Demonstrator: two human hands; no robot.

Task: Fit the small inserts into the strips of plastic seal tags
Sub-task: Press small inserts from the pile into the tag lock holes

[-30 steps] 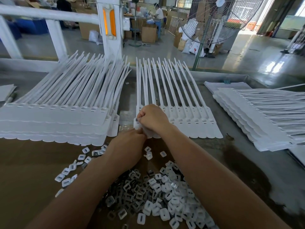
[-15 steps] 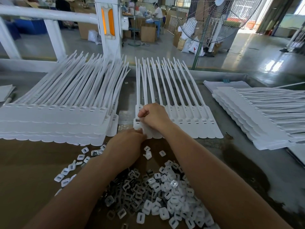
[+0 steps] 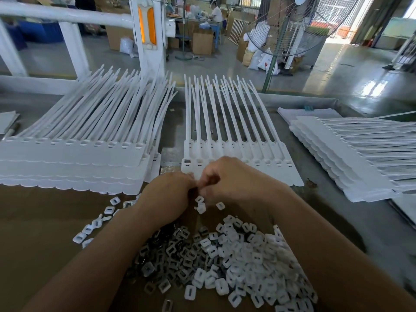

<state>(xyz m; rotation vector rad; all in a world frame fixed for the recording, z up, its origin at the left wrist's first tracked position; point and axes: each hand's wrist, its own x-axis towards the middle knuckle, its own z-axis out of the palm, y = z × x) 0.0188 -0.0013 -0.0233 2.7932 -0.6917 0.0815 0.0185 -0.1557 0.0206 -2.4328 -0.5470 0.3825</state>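
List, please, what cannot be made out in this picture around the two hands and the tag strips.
In the head view:
Whether the left hand or right hand holds an insert: their backs hide the fingertips.
Several slots of the middle strip: covered by the right hand.
Part of the insert pile: under both forearms.
The right stack of strips: cut by the frame edge.

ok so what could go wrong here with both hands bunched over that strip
The left hand and right hand cover part of the strip, so a crooked insert could go unseen. Both forearms cross the pile of inserts; a sweep might scatter more, like the loose inserts just below the hands.
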